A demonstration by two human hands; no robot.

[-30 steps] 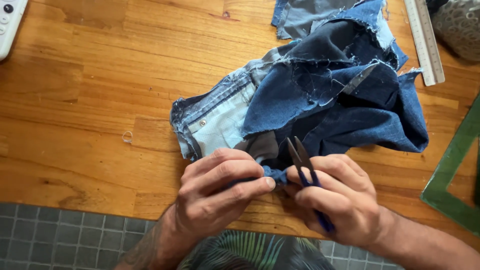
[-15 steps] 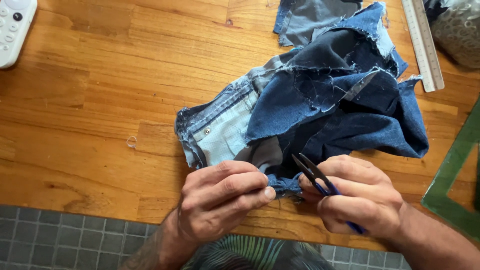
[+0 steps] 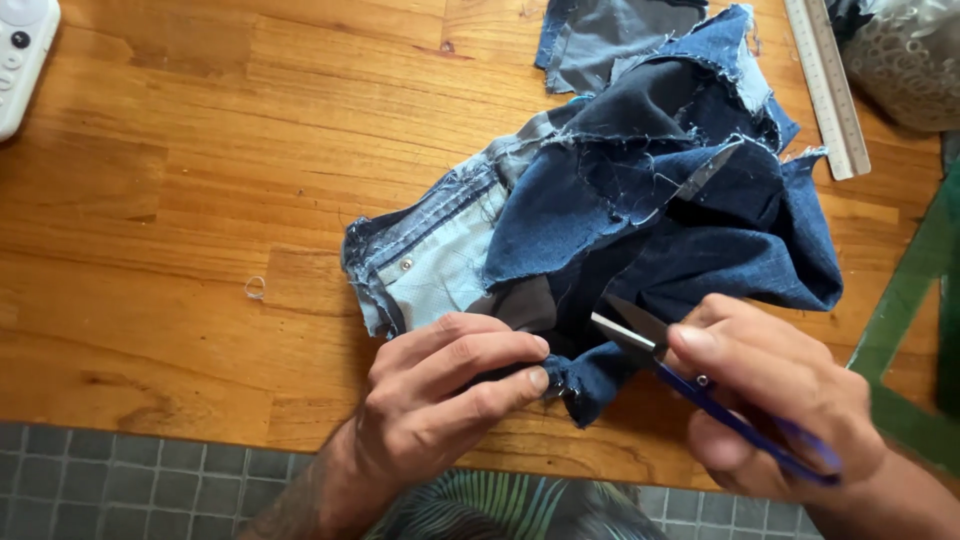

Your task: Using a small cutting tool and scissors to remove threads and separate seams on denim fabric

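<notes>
You are pinching the frayed lower corner of the denim scrap pile (image 3: 640, 230) between the thumb and fingers of your left hand (image 3: 440, 400), and the pile is lying on the wooden table (image 3: 200, 200) just in front of you, near its front edge. Your right hand (image 3: 770, 400) is closed around a pair of blue-handled thread snips (image 3: 680, 375), whose blades are standing slightly parted and pointing at the edge you are pinching. Judging from this, you are trimming loose threads, so you are best served by pulling the edge taut with the left hand, keeping those fingertips clear of the blade tips, and catching only the stray threads, not the weave. The exact thread under the blades is too fine to make out, and your left fingers are covering part of the corner. A metal tool is lying half buried in the folds higher up, and a ruler (image 3: 825, 85) is running off the top edge.
</notes>
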